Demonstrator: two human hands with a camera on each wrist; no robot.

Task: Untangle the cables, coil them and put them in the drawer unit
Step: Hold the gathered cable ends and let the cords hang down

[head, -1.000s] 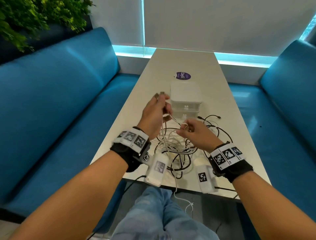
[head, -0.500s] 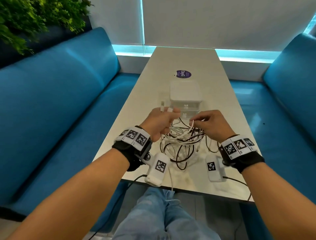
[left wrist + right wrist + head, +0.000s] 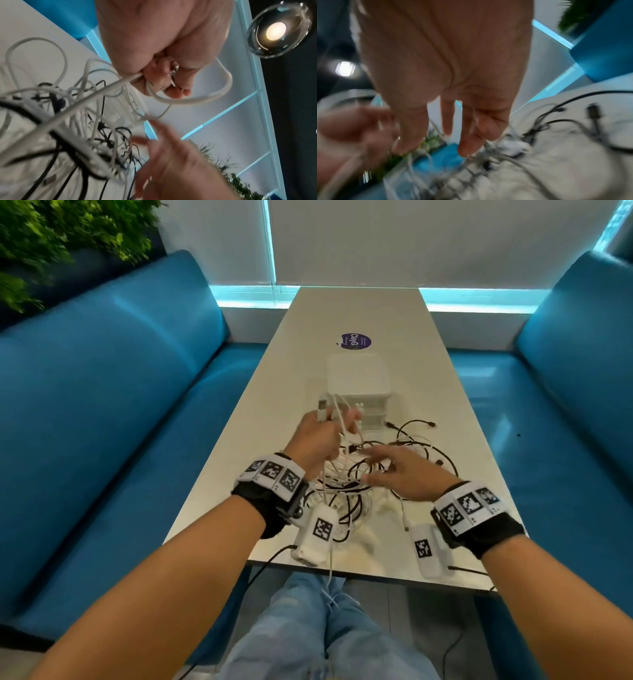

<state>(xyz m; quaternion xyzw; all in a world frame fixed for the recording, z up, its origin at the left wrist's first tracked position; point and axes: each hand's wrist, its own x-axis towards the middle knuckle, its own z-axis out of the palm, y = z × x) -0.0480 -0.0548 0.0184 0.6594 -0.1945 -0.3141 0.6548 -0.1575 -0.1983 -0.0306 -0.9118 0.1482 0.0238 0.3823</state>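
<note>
A tangle of white and black cables [image 3: 363,481] lies on the white table [image 3: 359,313] in front of a white drawer unit [image 3: 358,378]. My left hand [image 3: 322,436] grips a white cable [image 3: 197,100] with its plug ends sticking up above the fist; the cable loops out of the fingers in the left wrist view. My right hand [image 3: 394,470] hovers over the tangle [image 3: 505,155] with fingers spread and holds nothing. The right wrist view is blurred.
Blue sofas [image 3: 102,405] flank the table on both sides. A purple sticker [image 3: 354,341] lies behind the drawer unit. One white cable hangs over the near table edge toward my legs [image 3: 329,587]. A plant [image 3: 51,241] stands at the back left.
My right hand has let go of the cables it pinched and now spreads over the tangle, which has dropped back onto the table. The left hand keeps its grip and has risen slightly.
</note>
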